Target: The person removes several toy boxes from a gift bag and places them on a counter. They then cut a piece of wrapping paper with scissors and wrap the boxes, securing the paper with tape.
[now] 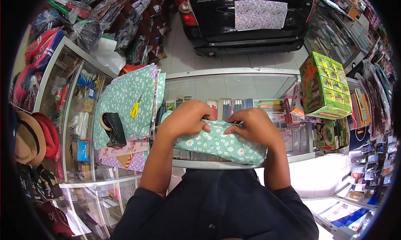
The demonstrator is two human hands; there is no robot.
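Observation:
A bundle wrapped in green daisy-print wrapping paper [221,142] lies on the glass counter's front part, close to my body. My left hand [192,118] grips the paper's upper left edge, thumb pressed against the fingers. At the upper right edge, my right hand [255,125] pinches the same paper with its thumb on top. What is inside the wrapping is hidden. Left of my left hand, a stack of matching green floral paper sheets [125,87] carries yellow-handled scissors [135,109] and a black tape dispenser [115,129].
Pens and other stationery fill the glass display counter [234,75] beneath the bundle. A green-and-yellow box [326,86] stands at its right end. A brown hat [29,137] hangs at far left. Beyond the counter is a parked black car [250,41].

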